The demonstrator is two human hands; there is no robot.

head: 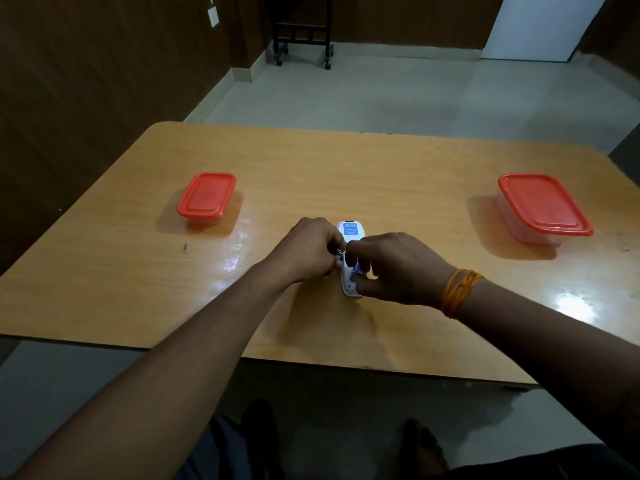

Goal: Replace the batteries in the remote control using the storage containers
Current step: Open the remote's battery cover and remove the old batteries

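Note:
A white remote control (350,233) lies back side up on the wooden table (381,168), a blue label near its far end. My left hand (308,249) grips its left side with curled fingers. My right hand (391,268) pinches at the middle of the remote, where a bluish battery shows between the fingertips. The battery compartment is mostly hidden by both hands. A small clear container with a red lid (207,195) stands at the left, a larger one with a red lid (543,207) at the right; both are closed.
The table's near edge runs just below my forearms. A grey tiled floor (381,91) lies beyond the table, with a black wheeled stand (303,32) by the far wall and wood panelling at the left. An orange thread band circles my right wrist.

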